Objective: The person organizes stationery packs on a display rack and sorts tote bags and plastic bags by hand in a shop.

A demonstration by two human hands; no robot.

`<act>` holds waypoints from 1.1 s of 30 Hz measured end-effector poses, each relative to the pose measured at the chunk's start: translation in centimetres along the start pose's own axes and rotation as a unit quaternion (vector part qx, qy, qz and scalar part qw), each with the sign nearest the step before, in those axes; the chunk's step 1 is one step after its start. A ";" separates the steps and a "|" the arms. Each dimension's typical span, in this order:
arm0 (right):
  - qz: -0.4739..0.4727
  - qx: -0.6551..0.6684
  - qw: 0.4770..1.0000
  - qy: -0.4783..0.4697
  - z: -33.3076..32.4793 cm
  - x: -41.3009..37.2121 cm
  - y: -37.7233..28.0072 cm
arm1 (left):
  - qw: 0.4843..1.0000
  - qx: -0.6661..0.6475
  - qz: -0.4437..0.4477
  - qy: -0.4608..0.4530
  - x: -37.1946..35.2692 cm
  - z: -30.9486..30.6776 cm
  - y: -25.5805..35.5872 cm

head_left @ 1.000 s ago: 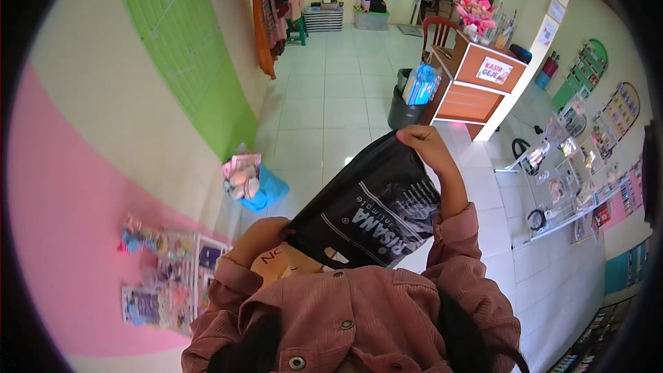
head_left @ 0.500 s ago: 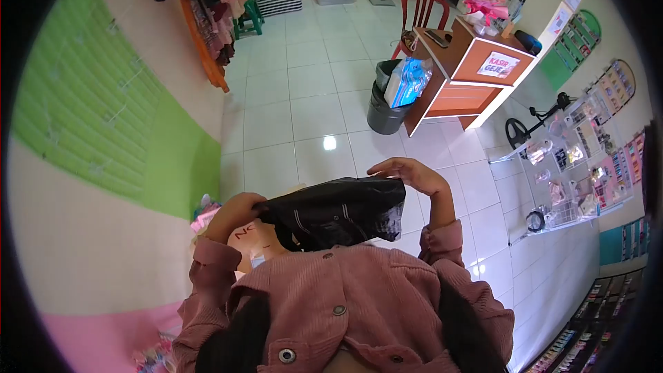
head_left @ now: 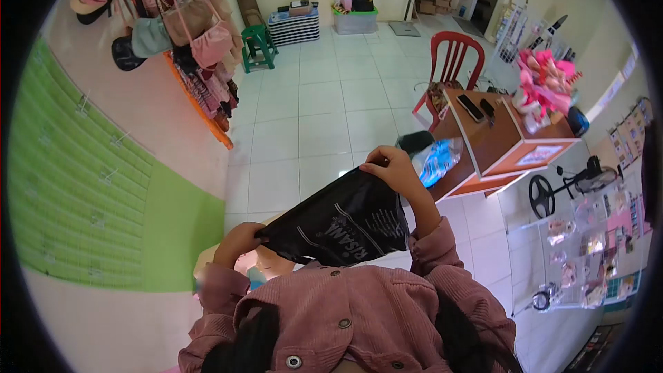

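A black plastic bag (head_left: 345, 224) with white printed lettering is stretched out in front of my chest. My left hand (head_left: 240, 240) is closed on its left corner. The upper right edge of the bag is pinched between the thumb and fingers of my right hand (head_left: 392, 168). Its top edge slants up from left to right, and the print faces up toward me. Below my left hand lies a peach-coloured thing (head_left: 271, 262), partly hidden by the bag and my sleeve.
To the right stands a brown cashier counter (head_left: 494, 138) with a phone and pink wrapped flowers (head_left: 545, 86) on it. Beside it are a red chair (head_left: 456, 62) and a blue package (head_left: 439, 162). Bags (head_left: 152, 36) hang at the left wall. A wire display (head_left: 573, 255) is at the right.
My right hand has gone from loosely resting at the bag's edge to pinching it higher up. The bag is spread wider, showing its lettering. The view has tilted up.
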State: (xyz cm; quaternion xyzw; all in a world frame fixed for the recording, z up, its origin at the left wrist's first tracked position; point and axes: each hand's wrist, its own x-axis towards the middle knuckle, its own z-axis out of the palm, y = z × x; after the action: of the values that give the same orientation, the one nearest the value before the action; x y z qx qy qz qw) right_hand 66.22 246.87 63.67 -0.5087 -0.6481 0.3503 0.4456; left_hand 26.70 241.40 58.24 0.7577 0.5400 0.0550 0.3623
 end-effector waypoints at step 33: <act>0.069 -0.063 0.995 0.021 -34.3 69.6 30.2 | 0.991 -0.051 0.108 0.064 88.2 -34.7 20.6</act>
State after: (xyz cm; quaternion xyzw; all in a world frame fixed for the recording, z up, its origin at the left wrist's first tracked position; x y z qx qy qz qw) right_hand 102.81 321.67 63.87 -0.5869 -0.6224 0.3277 0.4009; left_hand 62.49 330.87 69.01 0.7870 0.4735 0.1698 0.3572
